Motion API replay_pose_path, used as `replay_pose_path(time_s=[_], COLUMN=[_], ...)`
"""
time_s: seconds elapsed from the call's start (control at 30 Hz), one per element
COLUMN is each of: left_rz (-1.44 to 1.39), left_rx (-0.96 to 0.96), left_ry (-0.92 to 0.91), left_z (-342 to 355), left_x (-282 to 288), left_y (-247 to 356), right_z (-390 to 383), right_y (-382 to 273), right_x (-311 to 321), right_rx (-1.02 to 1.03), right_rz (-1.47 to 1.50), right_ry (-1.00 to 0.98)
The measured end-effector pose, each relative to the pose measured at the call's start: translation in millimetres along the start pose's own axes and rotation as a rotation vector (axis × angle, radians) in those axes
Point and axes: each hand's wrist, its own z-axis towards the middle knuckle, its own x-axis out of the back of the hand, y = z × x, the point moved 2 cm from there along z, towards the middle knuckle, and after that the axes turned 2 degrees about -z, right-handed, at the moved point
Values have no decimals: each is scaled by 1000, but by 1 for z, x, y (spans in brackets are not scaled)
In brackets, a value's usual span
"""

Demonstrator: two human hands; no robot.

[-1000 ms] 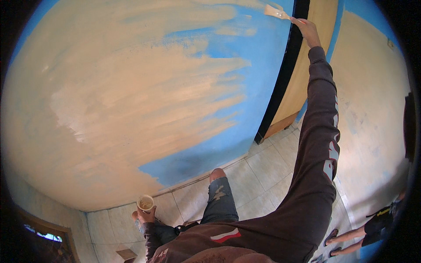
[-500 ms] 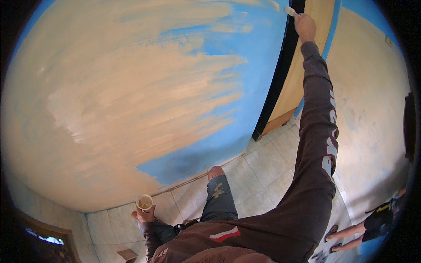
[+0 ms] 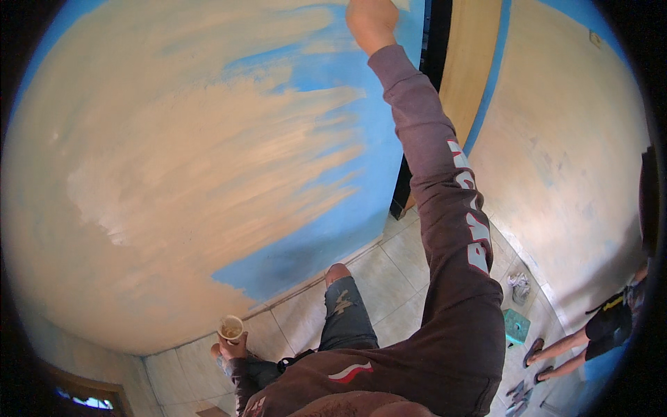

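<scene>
My right hand (image 3: 372, 22) is raised high against the blue wall (image 3: 379, 139), near the top edge of the view. Its fingers are closed around a paintbrush handle, and the bristles are mostly cut off by the frame. Tan paint (image 3: 174, 174) covers most of the wall to the left, with streaky strokes running into the blue. My left hand (image 3: 233, 345) is low by my hip and holds a small cup of tan paint (image 3: 231, 327). My knee (image 3: 338, 273) in torn jeans points toward the wall base.
A black door frame (image 3: 417, 139) and a wooden door (image 3: 472, 76) stand right of the blue patch. The floor is pale tile (image 3: 389, 267). A teal box (image 3: 516, 325) and a crumpled rag (image 3: 518, 283) lie by the right wall. Another person's legs (image 3: 566, 347) show at far right.
My right hand has swept left along the top of the wall, away from the door frame. The brush has slipped mostly out of view. The cup hand has stayed put.
</scene>
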Motion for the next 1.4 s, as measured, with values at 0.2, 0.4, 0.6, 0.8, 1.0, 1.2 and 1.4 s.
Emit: replay_pose_path(time_s=[0.2, 0.4, 0.6, 0.8, 1.0, 1.2, 1.4], left_rz=[128, 98, 68, 125, 78, 26, 69], left_rx=[31, 34, 65, 31, 42, 53, 102], left_ry=[35, -24, 34, 60, 61, 53, 21], left_z=[-7, -2, -7, -2, -1, -5, -8], left_x=[4, -3, 2, -1, -3, -3, 3], left_y=[-4, 11, -13, 0, -6, -3, 6], right_z=[-13, -26, -40, -23, -3, 13, 17], right_y=[-47, -99, -116, -35, 103, 193, 221], right_x=[29, 61, 109, 41, -21, -16, -4], right_rx=[154, 136, 58, 96, 110, -117, -133], right_rz=[120, 244, 407, 782, 660, 488, 239], right_ry=[61, -116, -18, -79, -266, -459, -407])
